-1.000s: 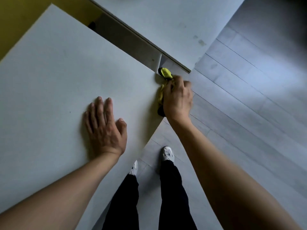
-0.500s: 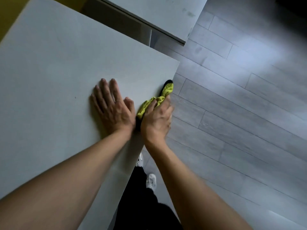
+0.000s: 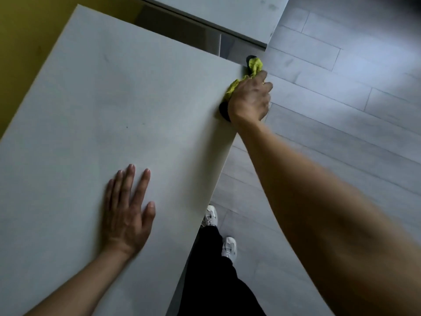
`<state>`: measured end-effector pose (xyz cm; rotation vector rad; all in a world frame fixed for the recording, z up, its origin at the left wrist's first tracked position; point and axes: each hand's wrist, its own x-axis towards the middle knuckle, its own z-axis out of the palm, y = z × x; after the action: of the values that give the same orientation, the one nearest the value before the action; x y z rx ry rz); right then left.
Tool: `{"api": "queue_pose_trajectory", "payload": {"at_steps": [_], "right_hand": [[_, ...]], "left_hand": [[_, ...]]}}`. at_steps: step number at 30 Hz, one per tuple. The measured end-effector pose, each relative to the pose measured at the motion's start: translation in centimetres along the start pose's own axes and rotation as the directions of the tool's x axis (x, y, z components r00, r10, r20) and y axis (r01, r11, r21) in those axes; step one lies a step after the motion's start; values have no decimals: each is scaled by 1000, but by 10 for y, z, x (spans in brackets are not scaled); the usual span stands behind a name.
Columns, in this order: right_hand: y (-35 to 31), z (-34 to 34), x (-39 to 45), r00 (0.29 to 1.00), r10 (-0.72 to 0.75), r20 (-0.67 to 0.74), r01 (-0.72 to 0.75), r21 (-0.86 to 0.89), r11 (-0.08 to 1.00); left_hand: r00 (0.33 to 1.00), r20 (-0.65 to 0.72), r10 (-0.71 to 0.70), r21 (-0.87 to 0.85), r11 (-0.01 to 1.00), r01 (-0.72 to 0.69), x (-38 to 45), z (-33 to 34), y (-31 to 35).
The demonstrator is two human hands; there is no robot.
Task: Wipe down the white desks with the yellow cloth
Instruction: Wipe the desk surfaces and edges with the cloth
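Right hand [image 3: 249, 99] is at about 1 o'clock, at the far right corner of the white counter [image 3: 109, 106], and its fingers are curled around the yellow cloth [image 3: 255, 66], pressing it on the counter edge. One end of the cloth sticks out past the fingers toward 12 o'clock. Left hand [image 3: 127, 213] lies flat on the counter at about 7 o'clock, fingers straight and spread, holding nothing. Second white counter [image 3: 227, 12] stands at 12 o'clock, apart from the first
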<state>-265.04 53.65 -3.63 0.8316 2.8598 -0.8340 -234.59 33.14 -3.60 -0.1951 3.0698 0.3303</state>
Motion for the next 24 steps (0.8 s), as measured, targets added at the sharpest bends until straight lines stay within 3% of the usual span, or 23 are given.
{"api": "queue_pose_trajectory", "payload": {"at_steps": [10,24], "right_hand": [[85,-2,-199,989,-44,141,32,82,996],[9,0,-16,998,43,37,-45,62,997]], "left_hand": [[1000,-2,11,17,1000,-11,-2,2,2],[997,-75,35,16,999,-33,-1,7,-4]]}}
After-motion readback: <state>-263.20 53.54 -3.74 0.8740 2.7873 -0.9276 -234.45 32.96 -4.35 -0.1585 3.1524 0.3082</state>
